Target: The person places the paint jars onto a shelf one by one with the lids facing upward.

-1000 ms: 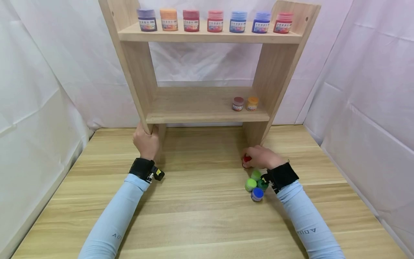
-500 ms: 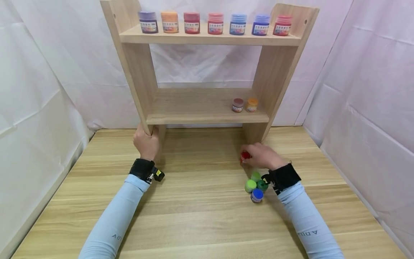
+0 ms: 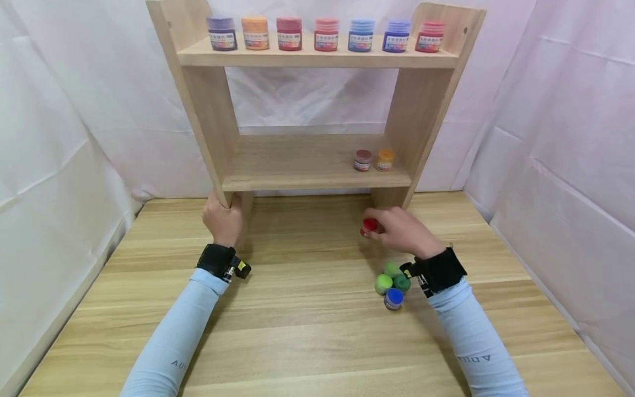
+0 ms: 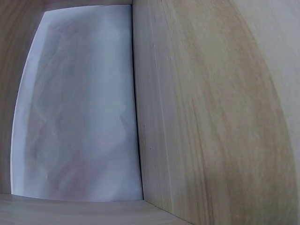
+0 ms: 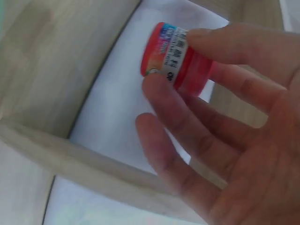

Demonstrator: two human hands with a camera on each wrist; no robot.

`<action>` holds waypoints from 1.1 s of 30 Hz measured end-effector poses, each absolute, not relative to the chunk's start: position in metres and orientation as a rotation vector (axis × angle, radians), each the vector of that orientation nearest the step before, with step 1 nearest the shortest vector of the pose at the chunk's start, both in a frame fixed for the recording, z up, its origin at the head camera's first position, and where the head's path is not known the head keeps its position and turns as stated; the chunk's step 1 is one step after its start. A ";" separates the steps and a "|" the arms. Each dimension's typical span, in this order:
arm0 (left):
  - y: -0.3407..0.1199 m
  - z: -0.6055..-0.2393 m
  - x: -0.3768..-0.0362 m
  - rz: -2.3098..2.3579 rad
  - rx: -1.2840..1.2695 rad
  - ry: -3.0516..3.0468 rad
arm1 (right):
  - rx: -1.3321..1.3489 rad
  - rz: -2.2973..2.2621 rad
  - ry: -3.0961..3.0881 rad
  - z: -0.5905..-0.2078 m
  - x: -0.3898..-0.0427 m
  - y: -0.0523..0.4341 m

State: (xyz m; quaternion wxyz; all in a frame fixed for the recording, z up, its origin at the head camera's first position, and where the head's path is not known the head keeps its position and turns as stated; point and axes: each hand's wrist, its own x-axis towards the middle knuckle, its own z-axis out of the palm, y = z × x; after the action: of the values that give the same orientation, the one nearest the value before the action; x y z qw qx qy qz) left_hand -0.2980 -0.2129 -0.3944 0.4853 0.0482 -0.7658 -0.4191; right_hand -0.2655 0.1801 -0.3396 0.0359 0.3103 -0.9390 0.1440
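Sleeves (image 3: pixel 473 353) printed with partial letters "AO", jar labels (image 5: pixel 171 51) too blurred to read

The small red jar (image 3: pixel 369 226) is a little round pot of paint with a red lid and a paper label with tiny print around its side. It is up in the air, just above the wooden table, near the foot of the shelf's right post. It sits at about 10 o'clock from the group of green and blue pots. In the right wrist view the red jar (image 5: pixel 176 65) is tipped over on its side, with its lid end pointing to about 4 o'clock. It is pinched between a thumb on top and fingers underneath. The lid is on
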 end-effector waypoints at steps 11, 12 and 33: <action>-0.214 -0.395 -0.298 -1.010 0.089 -1.869 | 1.030 0.562 -2.711 -0.310 -0.257 0.165; -0.214 -0.395 -0.299 -1.006 0.090 -1.867 | 1.036 0.563 -2.691 -0.307 -0.256 0.164; -0.211 -0.395 -0.297 -1.008 0.116 -1.864 | 0.977 0.432 -2.420 -0.250 -0.263 0.141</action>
State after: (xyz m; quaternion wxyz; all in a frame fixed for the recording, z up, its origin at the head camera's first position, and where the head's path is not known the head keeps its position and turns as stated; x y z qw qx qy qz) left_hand -0.2974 -0.2115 -0.3945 0.4879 0.0477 -0.7667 -0.4146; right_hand -0.2634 0.1408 -0.2504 0.2454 0.3579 -0.8869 0.1584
